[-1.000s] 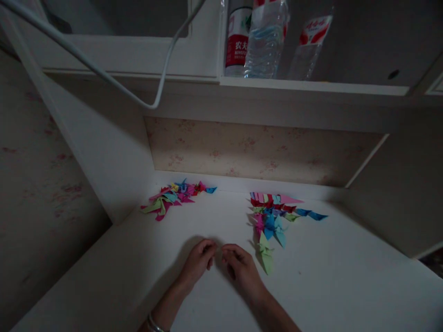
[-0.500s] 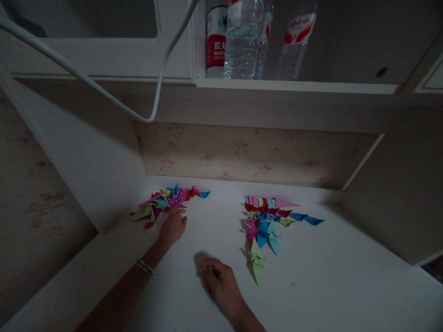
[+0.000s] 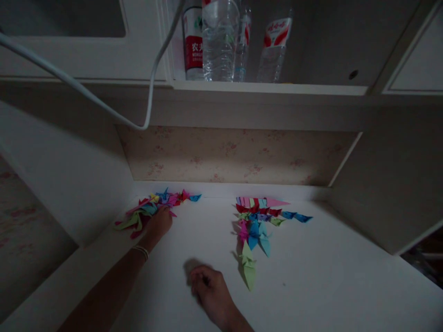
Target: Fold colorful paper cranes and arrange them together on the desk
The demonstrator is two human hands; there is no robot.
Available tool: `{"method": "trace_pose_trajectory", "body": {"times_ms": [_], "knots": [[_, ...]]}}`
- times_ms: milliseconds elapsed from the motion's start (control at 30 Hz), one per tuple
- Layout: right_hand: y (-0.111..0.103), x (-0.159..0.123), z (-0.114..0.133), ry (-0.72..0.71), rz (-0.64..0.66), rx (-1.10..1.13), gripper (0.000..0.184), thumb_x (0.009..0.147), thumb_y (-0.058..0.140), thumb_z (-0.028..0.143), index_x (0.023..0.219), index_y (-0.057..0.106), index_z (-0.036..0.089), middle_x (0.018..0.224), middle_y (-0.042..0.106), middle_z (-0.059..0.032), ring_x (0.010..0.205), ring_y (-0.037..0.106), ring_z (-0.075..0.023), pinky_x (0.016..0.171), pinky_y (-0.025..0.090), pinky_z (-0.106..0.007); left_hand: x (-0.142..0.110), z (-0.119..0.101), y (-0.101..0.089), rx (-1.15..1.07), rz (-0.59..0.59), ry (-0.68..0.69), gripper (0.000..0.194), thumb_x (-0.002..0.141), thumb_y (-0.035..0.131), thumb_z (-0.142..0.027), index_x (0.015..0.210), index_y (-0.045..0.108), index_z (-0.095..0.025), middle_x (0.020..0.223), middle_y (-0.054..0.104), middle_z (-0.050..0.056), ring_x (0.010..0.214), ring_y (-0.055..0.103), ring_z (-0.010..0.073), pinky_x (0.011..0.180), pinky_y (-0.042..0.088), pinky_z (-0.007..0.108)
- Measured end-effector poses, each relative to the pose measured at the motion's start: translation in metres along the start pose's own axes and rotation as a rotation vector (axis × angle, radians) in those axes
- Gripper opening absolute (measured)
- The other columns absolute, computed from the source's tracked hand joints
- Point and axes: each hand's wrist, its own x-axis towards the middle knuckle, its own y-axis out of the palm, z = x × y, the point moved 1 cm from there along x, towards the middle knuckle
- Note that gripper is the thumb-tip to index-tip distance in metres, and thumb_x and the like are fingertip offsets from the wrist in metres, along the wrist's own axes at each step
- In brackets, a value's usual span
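Note:
My left hand (image 3: 158, 224) reaches out to the left pile of folded paper cranes (image 3: 152, 208) in pink, green, blue and red; its fingertips lie on the pile's near edge and are partly hidden. A bracelet circles that wrist. My right hand (image 3: 209, 289) rests on the white desk (image 3: 311, 276) near the front, fingers curled under, with nothing visible in them. Just right of it begins a second group of folded cranes (image 3: 258, 223), with a light green crane (image 3: 248, 267) nearest the hand.
Above the desk a shelf holds three plastic water bottles (image 3: 221, 41). A white cable (image 3: 104, 103) hangs in a loop at upper left. White side panels (image 3: 69, 170) close the desk in at left and right; a floral back panel stands behind.
My left hand has gone from beside my right hand out to the left crane pile and settled on it. My right hand stayed on the desk. The view shifted rightward.

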Motion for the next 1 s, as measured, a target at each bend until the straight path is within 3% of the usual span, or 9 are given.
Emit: {"method": "trace_pose_trajectory", "body": {"times_ms": [200,333,400,467,533,633,767,867,1000], "knots": [[-0.001,0.006,-0.005,0.047,-0.039,0.172,0.027,0.080,0.061,0.042,0.083,0.066,0.015,0.053,0.053,0.0041,0.038,0.037,-0.0053,0.036,0.023,-0.018,-0.022,-0.016,-0.017,-0.212,-0.038,-0.059,0.028,0.086,0.041,-0.018,0.100,0.065,-0.015,0.108,0.069,0.013,0.102,0.063,0.0267,0.091,0.046,0.038],[-0.009,0.012,-0.001,0.063,-0.127,0.471,0.027,0.074,0.070,0.038,0.087,0.064,0.015,0.056,0.057,0.0047,0.036,0.038,-0.0039,0.035,0.024,-0.017,-0.062,-0.047,-0.028,-0.415,-0.005,-0.056,0.027,0.089,0.045,-0.031,0.110,0.058,-0.020,0.094,0.074,0.006,0.081,0.070,0.0197,0.072,0.053,0.029],[-0.013,0.013,0.001,0.050,-0.164,0.600,0.028,0.073,0.072,0.035,0.090,0.063,0.015,0.063,0.061,0.0037,0.038,0.042,-0.0035,0.036,0.027,-0.016,-0.086,-0.066,-0.031,-0.708,0.062,-0.090,0.035,0.087,0.051,-0.039,0.117,0.051,-0.020,0.087,0.074,0.005,0.066,0.069,0.0170,0.054,0.050,0.024],[-0.015,0.012,0.004,0.051,-0.160,0.681,0.034,0.074,0.072,0.035,0.100,0.061,0.016,0.072,0.065,0.0015,0.041,0.049,-0.0049,0.038,0.033,-0.017,-0.109,-0.084,-0.033,-1.010,0.157,-0.208,0.048,0.082,0.057,-0.046,0.120,0.046,-0.021,0.082,0.073,0.003,0.044,0.060,0.0126,0.037,0.038,0.020],[-0.014,0.009,0.006,0.076,-0.119,0.705,0.044,0.078,0.069,0.039,0.115,0.055,0.017,0.074,0.067,-0.0012,0.043,0.054,-0.0084,0.040,0.037,-0.019,-0.127,-0.098,-0.033,-1.165,0.186,-0.262,0.050,0.077,0.062,-0.047,0.116,0.049,-0.019,0.077,0.073,0.003,0.046,0.059,0.0124,0.037,0.037,0.019],[-0.013,0.005,0.008,0.103,-0.077,0.696,0.055,0.081,0.066,0.041,0.127,0.047,0.016,0.069,0.068,-0.0027,0.046,0.059,-0.0130,0.041,0.041,-0.022,-0.144,-0.110,-0.028,-1.243,0.149,-0.304,0.039,0.073,0.068,-0.045,0.097,0.059,-0.016,0.081,0.072,0.008,0.065,0.066,0.0176,0.049,0.046,0.021],[-0.011,0.005,0.007,0.076,-0.091,0.663,0.045,0.080,0.067,0.041,0.115,0.057,0.014,0.065,0.067,-0.0024,0.046,0.057,-0.0122,0.041,0.041,-0.021,-0.152,-0.113,-0.017,-1.257,0.160,-0.348,0.039,0.075,0.064,-0.049,0.094,0.061,-0.015,0.084,0.071,0.009,0.054,0.060,0.0141,0.040,0.040,0.020],[-0.011,0.006,0.008,0.056,-0.101,0.628,0.033,0.082,0.066,0.040,0.102,0.064,0.014,0.063,0.066,-0.0024,0.050,0.058,-0.0120,0.044,0.041,-0.020,-0.152,-0.112,-0.013,-1.284,0.161,-0.361,0.040,0.075,0.065,-0.050,0.094,0.062,-0.015,0.085,0.069,0.007,0.052,0.056,0.0119,0.043,0.041,0.020],[-0.013,0.005,0.010,0.059,-0.122,0.695,0.025,0.080,0.069,0.034,0.098,0.067,0.016,0.086,0.071,-0.0069,0.074,0.065,-0.0166,0.063,0.050,-0.026,-0.152,-0.112,-0.015,-1.295,0.144,-0.365,0.039,0.073,0.067,-0.049,0.092,0.062,-0.016,0.077,0.066,0.002,0.050,0.052,0.0098,0.043,0.038,0.019]]}}
